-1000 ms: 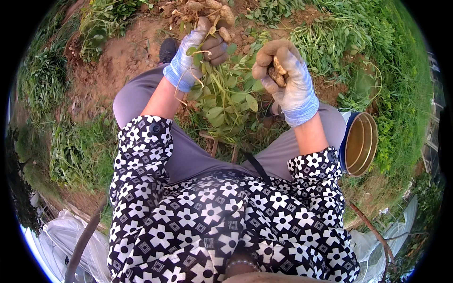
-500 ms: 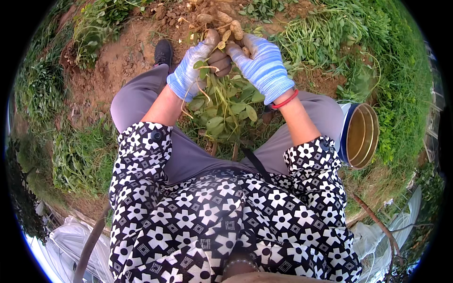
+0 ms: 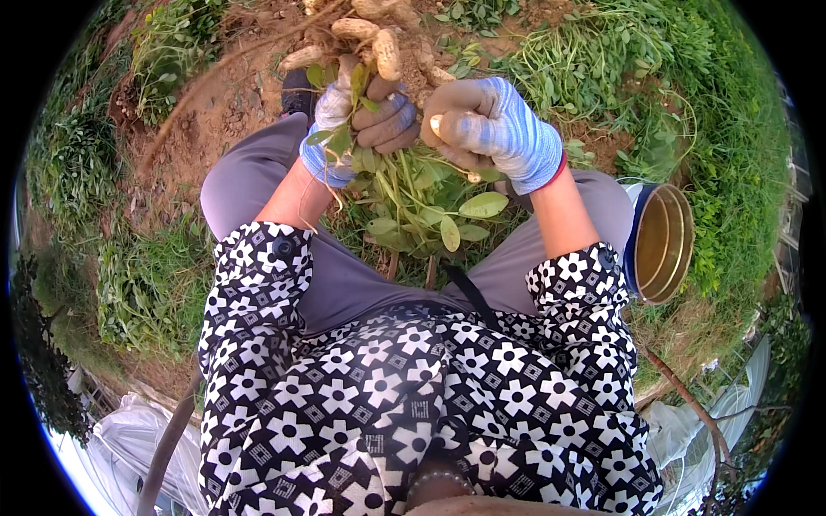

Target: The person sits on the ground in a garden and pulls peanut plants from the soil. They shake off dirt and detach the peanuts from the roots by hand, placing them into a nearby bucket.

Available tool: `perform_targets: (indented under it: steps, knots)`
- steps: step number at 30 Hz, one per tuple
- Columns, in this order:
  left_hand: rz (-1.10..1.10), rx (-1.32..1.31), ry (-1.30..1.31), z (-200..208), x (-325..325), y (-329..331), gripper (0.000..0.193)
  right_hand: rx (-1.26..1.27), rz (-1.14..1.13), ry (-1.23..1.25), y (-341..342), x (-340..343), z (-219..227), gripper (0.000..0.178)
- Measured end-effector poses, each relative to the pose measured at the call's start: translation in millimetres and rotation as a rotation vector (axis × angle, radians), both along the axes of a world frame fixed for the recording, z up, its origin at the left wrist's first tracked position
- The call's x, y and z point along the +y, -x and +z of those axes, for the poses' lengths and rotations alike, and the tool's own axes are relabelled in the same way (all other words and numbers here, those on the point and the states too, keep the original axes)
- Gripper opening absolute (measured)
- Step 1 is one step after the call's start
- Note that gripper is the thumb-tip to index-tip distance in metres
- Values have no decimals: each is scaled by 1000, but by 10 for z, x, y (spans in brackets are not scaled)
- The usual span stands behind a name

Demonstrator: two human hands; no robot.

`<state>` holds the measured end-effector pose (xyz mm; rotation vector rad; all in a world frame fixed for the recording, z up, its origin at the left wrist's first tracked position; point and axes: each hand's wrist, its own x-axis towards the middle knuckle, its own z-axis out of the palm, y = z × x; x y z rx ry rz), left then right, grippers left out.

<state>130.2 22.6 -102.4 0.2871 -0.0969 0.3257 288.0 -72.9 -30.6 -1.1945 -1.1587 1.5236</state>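
My left hand (image 3: 379, 116), in a blue and white glove with a dirt-brown palm, is closed around the stems of a peanut plant (image 3: 413, 193). Its leaves hang below the fist, and the soil-covered roots with several pale peanut pods (image 3: 387, 54) stick up above it. Close beside it on the right is my right hand (image 3: 482, 129), gloved alike, with its fingers curled in. The pale end of a peanut (image 3: 436, 125) shows at its thumb, and another small pale tip peeks out under the fingers. Most of what this hand holds is hidden.
A round metal bucket (image 3: 662, 245), blue outside and gold inside, stands by my right knee. Pulled green plants (image 3: 576, 69) lie on the ground at the far right and left. Bare reddish soil (image 3: 194, 155) lies beyond my left leg. Branches (image 3: 688, 404) and white plastic sheeting are behind me.
The plant's root end has tipped up and nearer, showing more pods. My right hand has moved right and slightly down, off the root cluster, and curled with peanuts in it.
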Motion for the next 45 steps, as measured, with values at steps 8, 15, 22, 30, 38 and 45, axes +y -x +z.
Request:
perform_targets:
  steps: [8, 15, 22, 30, 38, 45]
  knots:
    - [-112, -309, -68, -85, 165, -81, 45, 557, -223, -91, -166, 10, -192, 33]
    - [-109, -293, -77, -36, 111, -71, 45, -29, -288, 85, -14, 36, -204, 31]
    - [-157, -312, -47, -113, 141, -37, 42, -203, -111, -51, 1, 85, -176, 36]
    - [-10, -106, -64, -35, 117, 13, 43, -297, -56, -82, -3, 73, -178, 25]
    - [134, -308, -15, -45, 330, 16, 32, 276, -18, 21, -198, -133, -135, 23]
    - [159, -243, -53, 6, 274, -3, 31, 144, -312, 106, -113, -5, -208, 25]
